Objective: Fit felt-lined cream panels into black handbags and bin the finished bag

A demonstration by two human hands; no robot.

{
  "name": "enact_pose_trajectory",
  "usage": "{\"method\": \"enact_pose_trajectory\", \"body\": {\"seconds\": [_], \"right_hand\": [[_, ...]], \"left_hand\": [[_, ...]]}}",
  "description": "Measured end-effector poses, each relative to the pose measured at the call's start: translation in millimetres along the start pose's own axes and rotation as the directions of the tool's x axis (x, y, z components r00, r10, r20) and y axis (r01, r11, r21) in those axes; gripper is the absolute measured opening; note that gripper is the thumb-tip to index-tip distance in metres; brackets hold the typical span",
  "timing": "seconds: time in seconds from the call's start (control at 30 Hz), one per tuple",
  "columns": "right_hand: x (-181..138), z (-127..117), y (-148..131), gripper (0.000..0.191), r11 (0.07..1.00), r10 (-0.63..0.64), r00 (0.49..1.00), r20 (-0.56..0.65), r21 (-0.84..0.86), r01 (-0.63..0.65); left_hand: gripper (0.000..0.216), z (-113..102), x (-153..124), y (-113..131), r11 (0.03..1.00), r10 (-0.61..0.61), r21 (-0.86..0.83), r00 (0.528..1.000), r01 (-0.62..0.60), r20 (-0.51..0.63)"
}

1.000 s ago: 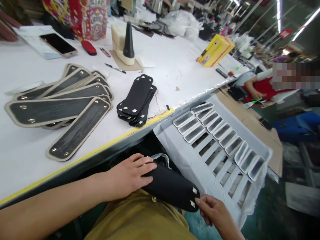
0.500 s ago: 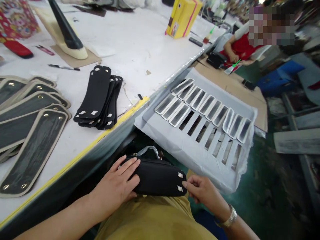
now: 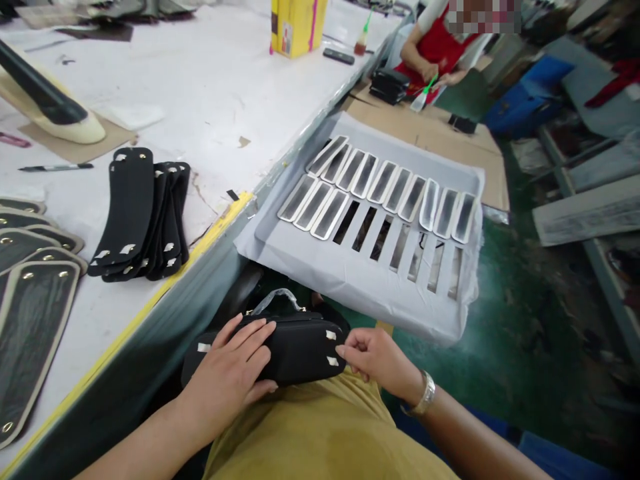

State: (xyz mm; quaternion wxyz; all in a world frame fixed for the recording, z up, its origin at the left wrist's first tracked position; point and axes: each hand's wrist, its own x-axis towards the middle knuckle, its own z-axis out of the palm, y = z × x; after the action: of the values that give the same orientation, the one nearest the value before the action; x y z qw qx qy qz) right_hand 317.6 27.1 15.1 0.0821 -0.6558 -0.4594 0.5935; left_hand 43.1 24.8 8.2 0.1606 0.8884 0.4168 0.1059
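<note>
A black oblong piece [image 3: 295, 347] with small metal prongs lies across my lap, over a dark bag with a plastic-wrapped handle [image 3: 280, 299]. My left hand [image 3: 233, 373] lies flat on the piece's left half, fingers stretched out and pressing it down. My right hand [image 3: 375, 360], with a watch on the wrist, pinches at the prongs on the piece's right end. A stack of like black pieces [image 3: 143, 213] rests on the white table [image 3: 225, 87].
Grey-edged dark panels [image 3: 30, 313] lie at the table's left. A grey tray [image 3: 365, 280] with slots and several shiny metal plates juts from the table edge. A yellow box [image 3: 297, 27], a pen [image 3: 55, 167] and a cone on a cream base [image 3: 45, 107] stand farther back. A person in red works beyond.
My view has swung right and down. The black piece has turned more level on my lap. My right hand has closed in on its right end.
</note>
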Motion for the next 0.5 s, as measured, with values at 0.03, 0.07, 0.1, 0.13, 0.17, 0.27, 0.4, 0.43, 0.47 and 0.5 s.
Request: {"method": "enact_pose_trajectory", "body": {"seconds": [0.03,0.07,0.1,0.13,0.17,0.27,0.4,0.43,0.47,0.5], "right_hand": [[-0.5,-0.4,0.3,0.025,1.0,-0.003,1.0,0.001,0.007,0.003],[-1.0,-0.7,0.7,0.024,1.0,-0.005,1.0,0.003,0.014,0.005],[-1.3,-1.1,1.3,0.023,1.0,-0.004,1.0,0.005,0.022,0.004],[-1.6,-1.5,2.1,0.023,1.0,-0.006,1.0,0.009,0.03,0.006],[-1.8,-1.9,3.1,0.023,0.999,-0.011,1.0,0.011,0.037,0.011],[-1.3,-3.3,6.4,0.023,0.999,-0.04,0.999,0.009,0.037,0.04],[0.5,-4.7,10.2,0.022,0.997,-0.069,0.998,0.01,0.037,0.069],[1.1,-5.0,11.2,0.021,0.996,-0.089,0.996,0.002,0.02,0.089],[1.7,-5.3,12.3,0.021,0.993,-0.118,0.993,-0.014,-0.007,0.117],[2.2,-5.5,13.5,0.021,0.988,-0.152,0.988,-0.035,-0.041,0.15]], "left_hand": [[0.022,1.8,3.6,3.7,1.0,0.008,0.001,1.0,-0.008,-0.001],[0.021,3.6,7.4,7.6,1.0,0.015,0.001,1.0,-0.015,-0.002],[0.02,5.4,11.4,11.6,1.0,0.024,0.001,1.0,-0.024,-0.005],[0.02,7.0,15.6,15.9,0.999,0.035,0.001,0.999,-0.035,-0.008],[0.019,8.6,20.0,20.4,0.999,0.047,0.003,0.999,-0.047,-0.01],[0.017,12.9,33.6,34.9,0.997,0.08,0.007,0.997,-0.08,-0.016],[0.018,17.8,49.0,52.2,0.995,0.104,0.007,0.995,-0.104,0.002],[0.018,18.7,51.9,55.5,0.994,0.106,0.01,0.994,-0.106,0.008],[0.018,19.5,54.3,58.4,0.994,0.106,0.014,0.994,-0.106,0.011],[0.018,20.2,56.3,61.0,0.994,0.107,0.02,0.994,-0.107,0.01]]}}
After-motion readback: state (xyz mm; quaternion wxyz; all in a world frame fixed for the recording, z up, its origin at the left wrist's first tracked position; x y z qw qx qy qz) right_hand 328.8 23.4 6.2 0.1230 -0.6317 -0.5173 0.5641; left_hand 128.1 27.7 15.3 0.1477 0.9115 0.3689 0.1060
